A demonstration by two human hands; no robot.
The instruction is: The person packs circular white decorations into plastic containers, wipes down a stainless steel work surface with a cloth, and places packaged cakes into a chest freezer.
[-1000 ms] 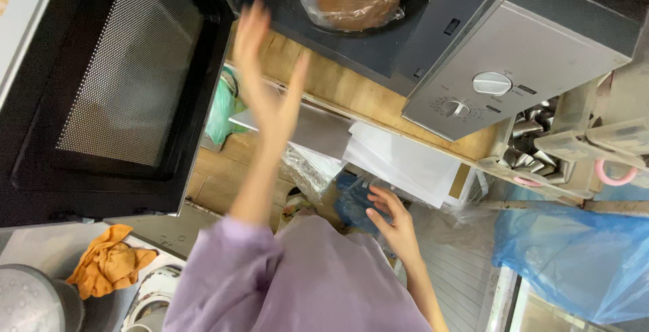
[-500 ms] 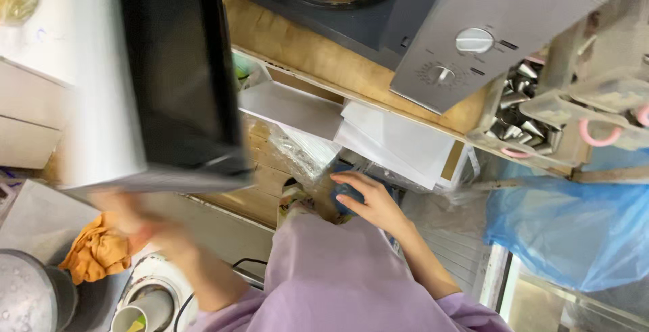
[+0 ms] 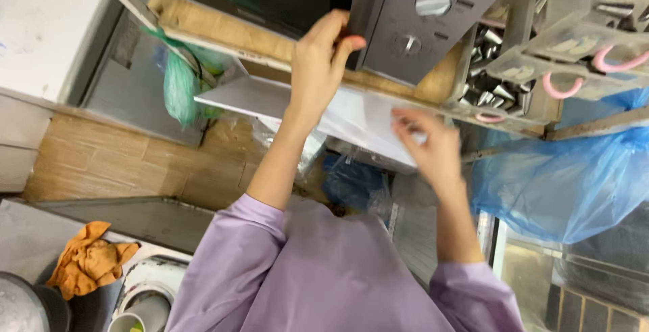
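Microwave oven, seen from above on a wooden shelf: dark glass door shut flush beside a grey control panel carrying two round silver dials. Left hand rests on the door's edge, fingers pressed together and curled over the seam next to the panel. Right hand, blurred, hovers lower over white sheets, fingers loosely spread, holding nothing. Half a second earlier the door stood swung wide open with a wrapped brown item visible inside, and the left hand was low near the orange cloth.
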